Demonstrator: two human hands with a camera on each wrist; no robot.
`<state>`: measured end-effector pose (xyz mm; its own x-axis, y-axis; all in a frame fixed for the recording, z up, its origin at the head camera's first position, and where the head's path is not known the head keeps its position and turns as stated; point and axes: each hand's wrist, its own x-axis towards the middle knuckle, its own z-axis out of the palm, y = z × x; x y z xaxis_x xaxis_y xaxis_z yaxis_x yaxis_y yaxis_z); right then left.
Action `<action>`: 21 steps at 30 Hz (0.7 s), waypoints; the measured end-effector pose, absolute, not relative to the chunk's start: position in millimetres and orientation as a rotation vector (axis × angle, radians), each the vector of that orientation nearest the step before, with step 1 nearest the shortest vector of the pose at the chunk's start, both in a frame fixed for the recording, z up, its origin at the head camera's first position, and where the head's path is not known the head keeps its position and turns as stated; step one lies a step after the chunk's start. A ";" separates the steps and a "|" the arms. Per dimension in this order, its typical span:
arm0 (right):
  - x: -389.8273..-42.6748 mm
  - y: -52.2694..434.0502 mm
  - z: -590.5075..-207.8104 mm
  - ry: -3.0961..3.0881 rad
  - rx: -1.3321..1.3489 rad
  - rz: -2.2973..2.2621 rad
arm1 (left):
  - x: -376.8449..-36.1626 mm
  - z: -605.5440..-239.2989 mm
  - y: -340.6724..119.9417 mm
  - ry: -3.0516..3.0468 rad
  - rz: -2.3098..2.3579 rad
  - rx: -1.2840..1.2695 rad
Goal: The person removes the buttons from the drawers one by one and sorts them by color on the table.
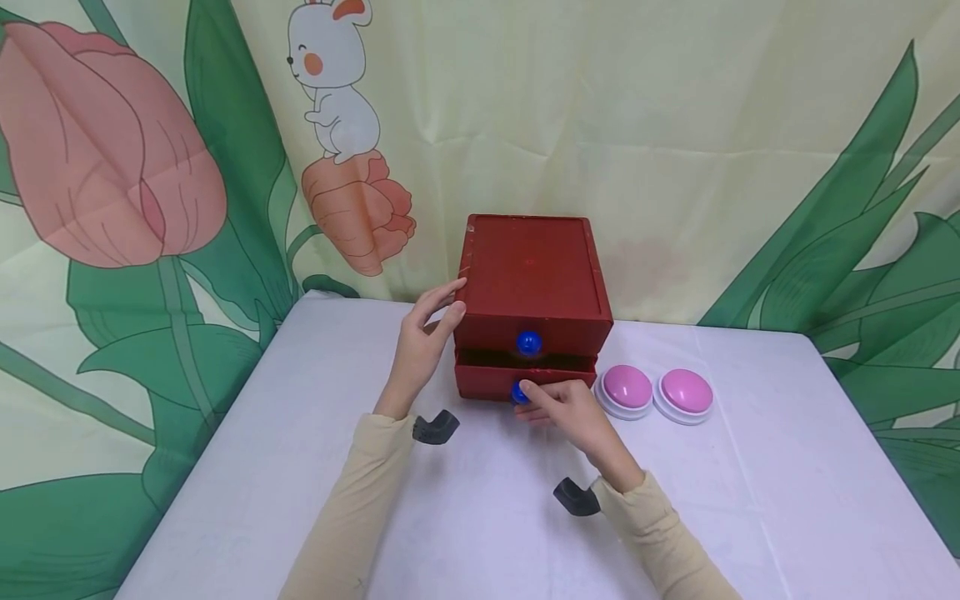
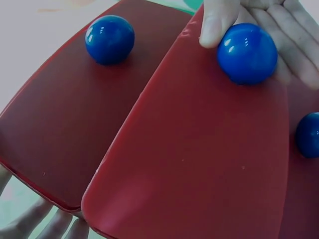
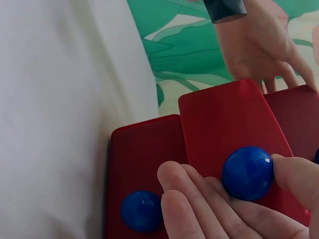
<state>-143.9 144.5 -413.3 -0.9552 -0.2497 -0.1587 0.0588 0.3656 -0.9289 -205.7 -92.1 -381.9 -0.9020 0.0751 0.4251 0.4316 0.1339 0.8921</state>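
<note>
My right hand [image 1: 572,410] pinches the lower knob [image 1: 519,393] of the red box [image 1: 534,275] at the centre of the head frame, thumb and fingers curled round the blue ball; the right wrist view shows that knob [image 3: 247,173] held between thumb and fingertips; my left hand [image 1: 424,345] lies with straight fingers against the box's left side, steadying it and grasping nothing; the lower drawer [image 1: 495,382] stands a little way out, a dark gap showing between its front and the upper drawer [image 1: 487,333] above it, so I judge the opening begun but far from done; most of the pull looks left, and I cannot see anything inside; the upper drawer sits flush with its own knob [image 1: 528,342] untouched; to the right of the box, near my right hand but apart from it, two pink buttons [image 1: 655,392] sit side by side on the white table [image 1: 300,433]; a flower-printed cloth [image 1: 112,192] fills the upper part of the frame behind.
</note>
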 end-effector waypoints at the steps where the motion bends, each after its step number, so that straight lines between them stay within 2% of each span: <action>1: -143.2 144.5 -413.3 2.356 -0.171 -1.622 | -205.7 -381.7 -92.6 -2.143 -1.833 -0.494; 21: -128.9 145.8 -415.2 2.364 -0.227 -1.622 | -204.6 -368.1 -101.1 -2.299 -1.878 -0.484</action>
